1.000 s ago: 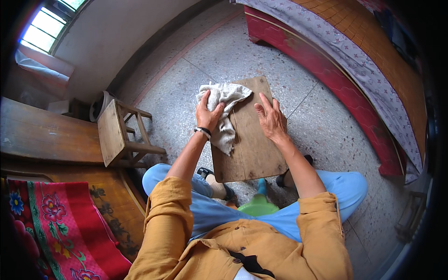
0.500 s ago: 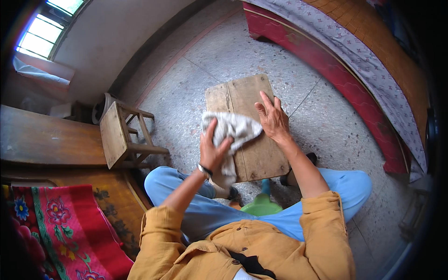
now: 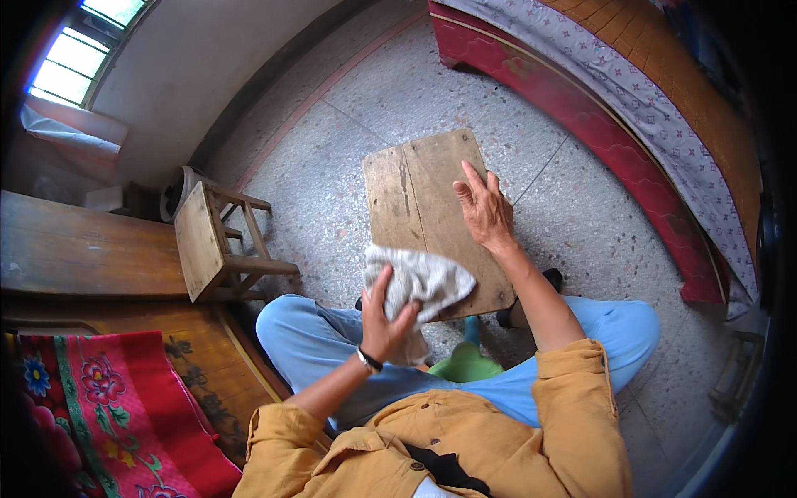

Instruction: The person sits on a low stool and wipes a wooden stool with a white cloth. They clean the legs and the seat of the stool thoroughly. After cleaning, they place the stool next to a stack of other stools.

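Note:
A light, patterned cloth (image 3: 423,278) lies across the near end of a worn wooden board-like top (image 3: 415,191). My left hand (image 3: 387,319) grips the cloth from above, thumb and fingers pressed into it, and part of the cloth hangs over the near edge. On the top's right edge rests my right hand (image 3: 485,207), fingers stretched out and apart, holding nothing. What supports the wooden top is hidden beneath it. Between my legs, below its near edge, sits a green plastic basin or scoop (image 3: 465,365), partly covered by my trousers.
A small wooden stool (image 3: 203,241) lies tipped at the left, beside a wooden cabinet (image 3: 91,249). Red floral fabric (image 3: 124,407) drapes over furniture at lower left. A bed with a red base (image 3: 573,116) runs along the right. Speckled floor (image 3: 332,166) surrounds the board.
My left hand has drawn the cloth toward me, from the middle of the wooden top to its near edge. My right hand has stayed in place.

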The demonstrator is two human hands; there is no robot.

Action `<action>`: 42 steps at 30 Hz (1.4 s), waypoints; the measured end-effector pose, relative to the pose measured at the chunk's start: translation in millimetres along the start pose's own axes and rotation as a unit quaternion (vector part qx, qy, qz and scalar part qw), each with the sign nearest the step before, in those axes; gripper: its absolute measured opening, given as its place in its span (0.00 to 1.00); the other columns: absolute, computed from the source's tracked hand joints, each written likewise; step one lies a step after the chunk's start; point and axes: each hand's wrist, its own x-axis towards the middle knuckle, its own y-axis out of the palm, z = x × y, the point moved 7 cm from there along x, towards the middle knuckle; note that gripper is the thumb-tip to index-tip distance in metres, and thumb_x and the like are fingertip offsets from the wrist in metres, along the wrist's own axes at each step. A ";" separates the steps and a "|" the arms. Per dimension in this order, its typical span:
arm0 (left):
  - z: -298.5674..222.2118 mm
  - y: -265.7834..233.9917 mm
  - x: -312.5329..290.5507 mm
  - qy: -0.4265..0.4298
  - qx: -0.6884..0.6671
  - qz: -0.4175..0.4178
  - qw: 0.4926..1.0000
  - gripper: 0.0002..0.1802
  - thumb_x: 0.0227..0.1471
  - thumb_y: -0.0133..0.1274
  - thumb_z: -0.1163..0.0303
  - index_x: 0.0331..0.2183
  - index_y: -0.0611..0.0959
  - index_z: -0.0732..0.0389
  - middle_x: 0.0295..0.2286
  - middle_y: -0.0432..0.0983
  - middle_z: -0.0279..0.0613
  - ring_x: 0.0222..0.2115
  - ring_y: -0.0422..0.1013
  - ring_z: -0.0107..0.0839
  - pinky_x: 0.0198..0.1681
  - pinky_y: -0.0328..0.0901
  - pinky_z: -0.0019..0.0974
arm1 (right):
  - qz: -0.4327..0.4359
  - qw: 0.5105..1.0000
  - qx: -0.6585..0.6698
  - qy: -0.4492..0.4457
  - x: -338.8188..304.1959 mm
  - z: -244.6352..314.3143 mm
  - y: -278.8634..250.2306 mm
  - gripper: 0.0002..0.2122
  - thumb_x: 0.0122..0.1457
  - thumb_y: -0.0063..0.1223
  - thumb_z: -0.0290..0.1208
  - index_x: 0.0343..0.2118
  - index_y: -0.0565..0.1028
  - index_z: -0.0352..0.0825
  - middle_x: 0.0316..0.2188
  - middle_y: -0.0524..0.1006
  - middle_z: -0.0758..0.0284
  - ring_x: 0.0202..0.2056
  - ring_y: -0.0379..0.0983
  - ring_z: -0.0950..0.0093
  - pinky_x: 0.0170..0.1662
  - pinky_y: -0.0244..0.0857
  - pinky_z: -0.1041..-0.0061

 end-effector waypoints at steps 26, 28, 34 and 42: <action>0.0 0.3 12.3 -0.035 0.007 0.008 0.999 0.39 0.42 0.62 0.67 0.56 0.67 0.63 0.50 0.68 0.53 0.48 0.65 0.48 0.54 0.57 0.44 | 0.025 1.000 -0.010 0.009 0.9 1.7 1.9 0.39 0.56 0.18 0.69 0.61 0.60 0.43 0.46 0.65 0.46 0.36 0.74 0.50 0.34 0.71 0.58; 8.4 2.6 49.3 -0.036 -0.012 0.000 0.999 0.40 0.42 0.63 0.65 0.56 0.67 0.64 0.49 0.68 0.55 0.47 0.65 0.48 0.54 0.57 0.43 | 0.028 1.000 -0.002 0.009 0.4 -1.7 3.7 0.40 0.55 0.18 0.70 0.61 0.59 0.44 0.46 0.65 0.45 0.35 0.74 0.50 0.34 0.71 0.58; 34.4 7.4 175.7 -0.082 0.107 -0.040 0.990 0.39 0.44 0.60 0.54 0.56 0.68 0.57 0.44 0.66 0.62 0.44 0.66 0.52 0.50 0.62 0.46 | 0.025 0.999 -0.014 0.014 2.5 1.3 2.6 0.40 0.55 0.19 0.70 0.61 0.59 0.45 0.47 0.64 0.46 0.38 0.73 0.50 0.35 0.72 0.59; -19.7 63.1 140.8 0.029 0.285 0.018 0.958 0.42 0.50 0.50 0.47 0.61 0.59 0.55 0.58 0.44 0.75 0.61 0.38 0.68 0.62 0.32 0.62 | -0.130 0.989 0.012 -0.064 2.9 0.5 -17.5 0.38 0.60 0.20 0.64 0.57 0.64 0.33 0.57 0.57 0.45 0.58 0.55 0.50 0.60 0.52 0.59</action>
